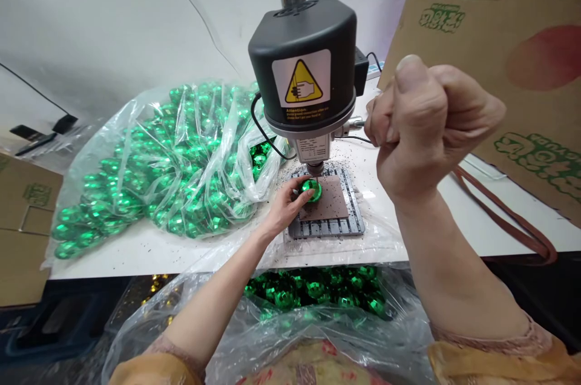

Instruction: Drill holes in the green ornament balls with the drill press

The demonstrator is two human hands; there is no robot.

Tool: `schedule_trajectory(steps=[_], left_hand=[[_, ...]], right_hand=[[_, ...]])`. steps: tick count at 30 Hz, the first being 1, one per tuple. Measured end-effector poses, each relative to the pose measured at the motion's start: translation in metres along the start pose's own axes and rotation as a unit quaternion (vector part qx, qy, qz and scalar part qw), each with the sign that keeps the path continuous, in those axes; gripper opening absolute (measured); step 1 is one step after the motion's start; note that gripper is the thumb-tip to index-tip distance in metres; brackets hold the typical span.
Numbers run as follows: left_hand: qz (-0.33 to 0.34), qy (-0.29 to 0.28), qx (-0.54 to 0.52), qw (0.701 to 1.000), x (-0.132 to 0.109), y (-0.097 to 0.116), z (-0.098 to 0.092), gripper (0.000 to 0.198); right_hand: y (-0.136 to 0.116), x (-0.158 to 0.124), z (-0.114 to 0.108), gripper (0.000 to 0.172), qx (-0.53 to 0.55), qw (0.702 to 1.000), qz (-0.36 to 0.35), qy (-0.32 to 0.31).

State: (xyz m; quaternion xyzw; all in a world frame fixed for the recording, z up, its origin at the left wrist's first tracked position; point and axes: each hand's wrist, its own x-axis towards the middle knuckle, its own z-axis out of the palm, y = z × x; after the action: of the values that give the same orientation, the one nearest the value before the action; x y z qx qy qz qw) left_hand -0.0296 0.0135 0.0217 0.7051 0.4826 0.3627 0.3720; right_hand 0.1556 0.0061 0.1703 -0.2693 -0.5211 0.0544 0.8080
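We judge the step in hand to be drilling a mirrored ball. Our left hand (285, 208) has its thumb and fingers closed partway around one green ball (312, 192), steadying it on the brown board (336, 198) beneath the drill press (302, 64). Our right hand (429, 125), up and to the right of the left, is curled into a fist around the press's lever (356, 124). The chuck (315, 169) sits just above the ball; whether the bit touches it, we cannot tell. Left of our left hand, a clear bag of green balls (181, 161) rests on the bench (149, 258); more balls (313, 291) lie below our hands. The next move, we think, calls for an even pull on the lever, with our left fingertips clear of the bit.
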Motion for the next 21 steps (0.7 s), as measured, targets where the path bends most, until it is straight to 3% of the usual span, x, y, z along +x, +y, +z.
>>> schedule_trajectory(steps=[4, 8, 21], left_hand=[[0.008, 0.024, -0.007, 1.000, 0.001, -0.004, 0.002, 0.046], [0.006, 0.019, -0.020, 1.000, 0.001, -0.008, 0.001, 0.045], [0.093, 0.031, 0.087, 0.991, -0.005, -0.008, 0.012, 0.042]], right_hand=[[0.000, 0.000, -0.001, 0.054, -0.033, 0.999, 0.005, -0.005], [-0.003, 0.001, 0.001, 0.052, 0.032, 0.999, 0.002, 0.004], [-0.001, 0.005, 0.004, 0.048, 0.107, 0.994, -0.016, 0.005]])
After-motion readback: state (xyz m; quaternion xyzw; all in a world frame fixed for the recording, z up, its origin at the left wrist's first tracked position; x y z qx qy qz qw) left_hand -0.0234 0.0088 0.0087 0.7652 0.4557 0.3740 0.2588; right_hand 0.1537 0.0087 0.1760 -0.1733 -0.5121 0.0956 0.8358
